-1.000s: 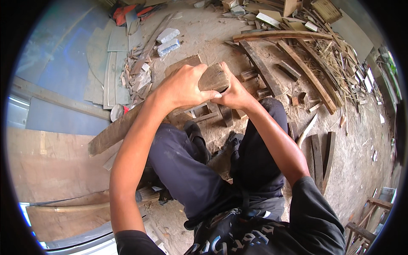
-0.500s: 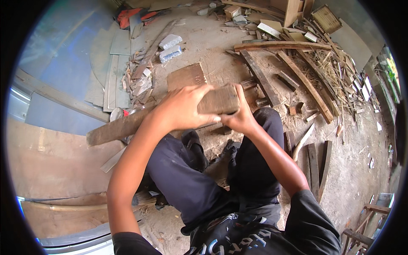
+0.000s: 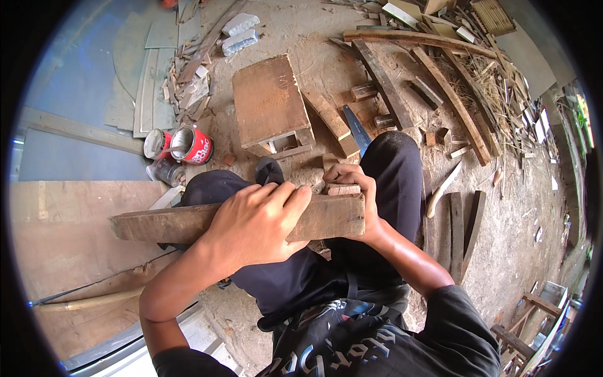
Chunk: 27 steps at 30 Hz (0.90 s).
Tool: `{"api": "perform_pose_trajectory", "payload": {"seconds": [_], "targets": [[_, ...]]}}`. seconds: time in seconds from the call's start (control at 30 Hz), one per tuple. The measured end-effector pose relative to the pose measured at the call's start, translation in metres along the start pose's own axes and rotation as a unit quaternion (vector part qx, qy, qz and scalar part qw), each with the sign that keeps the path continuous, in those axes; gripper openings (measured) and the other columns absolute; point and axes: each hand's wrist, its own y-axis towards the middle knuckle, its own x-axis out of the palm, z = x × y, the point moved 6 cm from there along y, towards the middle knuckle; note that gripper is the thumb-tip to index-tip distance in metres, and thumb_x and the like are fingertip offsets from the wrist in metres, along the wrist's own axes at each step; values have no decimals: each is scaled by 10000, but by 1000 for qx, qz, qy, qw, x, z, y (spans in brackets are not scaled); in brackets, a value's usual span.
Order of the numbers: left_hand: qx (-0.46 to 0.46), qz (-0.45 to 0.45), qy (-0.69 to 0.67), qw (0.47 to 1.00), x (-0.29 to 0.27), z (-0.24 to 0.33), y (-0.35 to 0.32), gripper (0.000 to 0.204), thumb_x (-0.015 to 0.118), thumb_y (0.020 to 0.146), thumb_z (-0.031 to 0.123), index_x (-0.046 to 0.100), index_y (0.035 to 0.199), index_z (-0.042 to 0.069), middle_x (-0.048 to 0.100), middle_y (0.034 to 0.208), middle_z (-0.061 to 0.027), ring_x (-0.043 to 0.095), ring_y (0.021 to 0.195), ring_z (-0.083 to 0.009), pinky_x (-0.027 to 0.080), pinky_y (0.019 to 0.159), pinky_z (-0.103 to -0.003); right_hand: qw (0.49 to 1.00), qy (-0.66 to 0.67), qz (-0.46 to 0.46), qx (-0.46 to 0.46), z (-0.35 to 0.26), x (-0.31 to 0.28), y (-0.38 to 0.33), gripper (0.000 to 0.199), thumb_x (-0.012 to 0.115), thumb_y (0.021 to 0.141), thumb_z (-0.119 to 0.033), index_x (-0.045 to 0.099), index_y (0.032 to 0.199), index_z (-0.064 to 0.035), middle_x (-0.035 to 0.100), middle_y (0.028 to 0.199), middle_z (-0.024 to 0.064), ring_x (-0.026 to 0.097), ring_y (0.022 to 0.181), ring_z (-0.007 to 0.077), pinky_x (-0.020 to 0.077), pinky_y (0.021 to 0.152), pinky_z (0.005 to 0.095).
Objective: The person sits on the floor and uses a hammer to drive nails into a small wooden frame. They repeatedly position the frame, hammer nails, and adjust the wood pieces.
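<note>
A long weathered wooden beam [image 3: 163,223] lies across my lap, running from my left to its squared end near my right knee. My left hand [image 3: 257,220] is laid over the top of it, fingers curled down its far side. My right hand [image 3: 353,188] grips the beam's right end and presses a small wooden block [image 3: 343,189] against its top edge. I am seated, with dark trousers under the beam.
A low wooden stool [image 3: 270,103] stands on the dirt ahead, a blue-bladed saw [image 3: 358,129] to its right. An open red paint can [image 3: 191,144] with its lid sits at left. Planks, offcuts and scrap wood [image 3: 452,81] lie scattered at right. Plywood sheets [image 3: 69,232] at left.
The beam has come down and toward me onto my lap, both hands still on it. The view has tipped down, so the stool and paint can now show.
</note>
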Motion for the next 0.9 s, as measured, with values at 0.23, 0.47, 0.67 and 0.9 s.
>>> {"api": "perform_pose_trajectory", "payload": {"seconds": [0.23, 0.47, 0.67, 0.9], "targets": [[29, -2, 14, 999, 2, 10, -4, 714, 902, 665, 325, 594, 1214, -11, 645, 994, -122, 702, 869, -263, 591, 782, -387, 1000, 2, 17, -11, -6, 1, -11, 853, 972, 662, -118, 408, 1298, -51, 556, 1235, 216, 598, 1071, 333, 485, 945, 450], [43, -11, 0, 999, 0, 10, 2, 710, 904, 670, 331, 601, 1215, -9, 649, 988, -128, 714, 884, -279, 595, 772, -401, 999, 3, 31, -17, -10, -2, -11, 899, 979, 628, -121, 423, 1331, -44, 566, 1243, 212, 592, 1126, 359, 476, 983, 482], [-3, 12, -6, 1000, -25, -38, 40, 626, 888, 729, 398, 647, 1168, 22, 724, 1033, -171, 738, 858, -347, 604, 793, -465, 995, 0, -34, 90, 21, -12, 45, 1009, 888, 649, -21, 295, 1464, -73, 530, 1304, 163, 551, 1221, 279, 472, 1034, 436], [-66, 223, 113, 966, -55, -106, 82, 748, 918, 631, 551, 702, 1171, 80, 719, 1155, -94, 621, 1204, -248, 406, 1098, -456, 976, -112, 24, 184, 68, -29, 129, 869, 880, 735, -75, 345, 1417, -17, 642, 1216, 192, 659, 1126, 256, 533, 972, 390]]}}
